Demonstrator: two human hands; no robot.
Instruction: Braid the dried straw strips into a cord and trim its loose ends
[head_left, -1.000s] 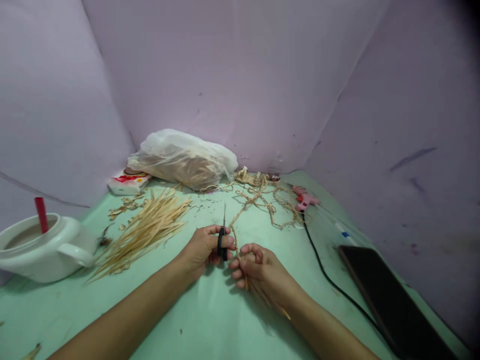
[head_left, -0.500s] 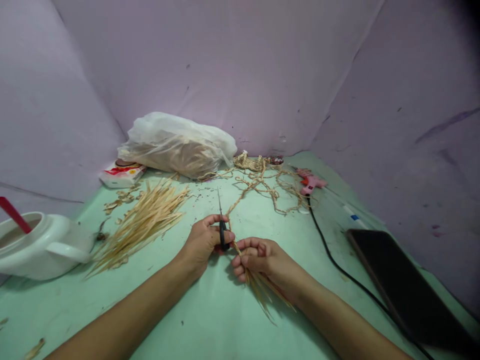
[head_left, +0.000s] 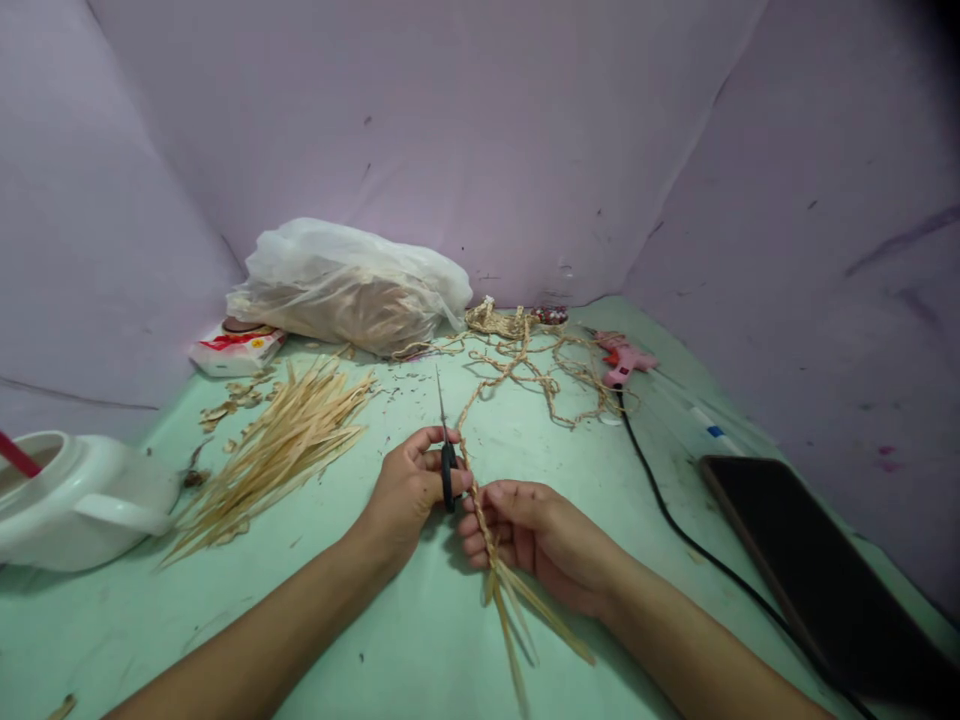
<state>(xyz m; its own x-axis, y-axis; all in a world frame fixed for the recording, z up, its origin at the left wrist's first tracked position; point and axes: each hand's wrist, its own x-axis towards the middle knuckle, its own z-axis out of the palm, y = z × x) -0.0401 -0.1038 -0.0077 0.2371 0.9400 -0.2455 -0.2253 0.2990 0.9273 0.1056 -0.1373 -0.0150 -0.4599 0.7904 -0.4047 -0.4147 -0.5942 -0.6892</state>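
My left hand (head_left: 409,487) is closed round the black handle of a small pair of scissors (head_left: 446,440), whose thin blades point away from me. My right hand (head_left: 536,530) lies beside it with the palm turned up and the fingers curled round a braided straw cord (head_left: 480,505). The cord's loose straw ends (head_left: 517,620) fan out toward me below the right hand. The braid runs away across the green table (head_left: 420,650) to a tangle of braided cord (head_left: 540,375) near the back.
A pile of straw strips (head_left: 289,445) lies at the left. A white pot (head_left: 75,500) stands at the far left. A plastic bag of straw (head_left: 352,290) and a red-and-white packet (head_left: 232,350) lie at the back. A pink glue gun (head_left: 622,357), its black cable (head_left: 675,520) and a dark phone (head_left: 817,575) are at the right.
My right hand has turned palm-up and loosened, so the braid and its loose straw ends now show below it. The left hand has kept the scissors and barely moved. The view has tilted slightly.
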